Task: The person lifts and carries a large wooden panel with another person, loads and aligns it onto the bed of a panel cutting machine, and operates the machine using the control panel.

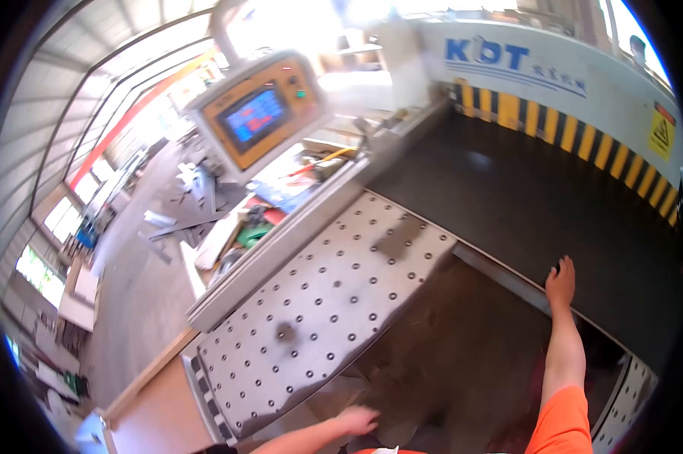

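Observation:
My right hand (561, 283) reaches forward and rests on the front edge of the machine's black bed (500, 189). Its fingers are stretched out, and I see nothing held in it. Low in the middle, my left hand (360, 420) hovers in front of my body, close to the near edge of a perforated metal table (334, 284). That hand is smeared, so its fingers do not show clearly. The metal table carries rows of small round ports and a few dark stains.
A control panel (257, 113) with a lit screen stands beyond a metal rail (281, 253). Behind the rail lies a box of mixed scraps (254, 227). Yellow-black stripes (553, 132) mark the machine's white beam (538, 68). A second perforated table (627, 401) is at lower right.

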A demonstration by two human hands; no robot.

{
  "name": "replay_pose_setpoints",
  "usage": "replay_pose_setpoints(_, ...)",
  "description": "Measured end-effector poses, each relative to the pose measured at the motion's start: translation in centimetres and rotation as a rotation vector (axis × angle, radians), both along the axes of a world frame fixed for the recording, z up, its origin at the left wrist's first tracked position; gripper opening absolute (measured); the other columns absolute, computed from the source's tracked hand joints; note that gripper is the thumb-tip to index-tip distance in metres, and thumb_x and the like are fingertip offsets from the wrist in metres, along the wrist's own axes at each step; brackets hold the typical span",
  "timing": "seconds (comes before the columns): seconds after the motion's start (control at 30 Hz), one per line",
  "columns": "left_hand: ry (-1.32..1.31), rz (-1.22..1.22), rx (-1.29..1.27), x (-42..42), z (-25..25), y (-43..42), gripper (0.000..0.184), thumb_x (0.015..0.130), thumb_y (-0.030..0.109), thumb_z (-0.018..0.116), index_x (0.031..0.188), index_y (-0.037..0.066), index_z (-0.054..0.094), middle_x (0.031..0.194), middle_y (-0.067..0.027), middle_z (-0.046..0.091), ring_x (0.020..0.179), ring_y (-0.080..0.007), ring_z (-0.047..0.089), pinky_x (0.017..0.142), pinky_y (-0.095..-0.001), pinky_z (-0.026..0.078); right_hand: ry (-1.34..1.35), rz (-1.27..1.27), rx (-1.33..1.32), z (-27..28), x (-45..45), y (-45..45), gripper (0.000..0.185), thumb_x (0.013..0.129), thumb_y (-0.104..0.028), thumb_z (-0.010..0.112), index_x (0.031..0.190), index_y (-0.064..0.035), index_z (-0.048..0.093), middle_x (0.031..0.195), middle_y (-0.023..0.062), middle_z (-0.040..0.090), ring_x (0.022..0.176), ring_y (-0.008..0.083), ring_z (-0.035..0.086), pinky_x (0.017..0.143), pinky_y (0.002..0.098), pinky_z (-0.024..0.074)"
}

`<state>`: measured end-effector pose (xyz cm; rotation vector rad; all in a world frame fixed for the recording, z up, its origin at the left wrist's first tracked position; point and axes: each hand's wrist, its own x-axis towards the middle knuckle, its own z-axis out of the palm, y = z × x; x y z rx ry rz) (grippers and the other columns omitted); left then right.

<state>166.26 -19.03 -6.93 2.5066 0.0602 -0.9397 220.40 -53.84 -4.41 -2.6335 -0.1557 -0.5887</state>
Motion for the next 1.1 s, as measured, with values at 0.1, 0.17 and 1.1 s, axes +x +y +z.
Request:
replay_pose_setpoints(0.1,0.220,0.555,0.019,-16.5,-5.6,2.1,0.052,0.090,0.049,0.055,0.120,0.009,0.070,0.118,-0.0182,0.070,0.112,-0.0357,0.066,0.094,-0.0478,0.053,0.062,0.016,-0.057,0.0,-1.0,0.3,0.046,0.095,-0.016,0.058,0.136,0.0044,0.054,0.152,0.0211,0.046,0.144,0.0363,0.039,0.120,0.0449,0.0307)
replay_pose_setpoints(0.17,0.109,1.078,0.131,-28.4,-7.2,2.0,0.053,0.088,0.048,0.065,0.115,0.002,0.072,0.117,-0.0220,0.070,0.109,-0.0409,0.066,0.094,-0.0470,0.052,0.085,-0.008,-0.082,-0.2,-3.6,0.4,0.049,0.095,-0.019,0.059,0.138,0.0046,0.052,0.153,0.0208,0.044,0.145,0.0350,0.037,0.121,0.0441,0.0292)
replay_pose_setpoints(1.1,0.083,1.001,-0.115,-36.7,-19.8,11.7,0.055,0.092,0.041,0.055,0.136,0.007,0.061,0.137,-0.0207,0.061,0.127,-0.0348,0.059,0.106,-0.0460,0.047,1.002,0.031,0.530,-14.9,-53.3,-0.8,0.036,0.085,-0.022,0.073,0.109,0.0053,0.074,0.105,0.0181,0.075,0.104,0.0257,0.069,0.092,0.0352,0.0533)
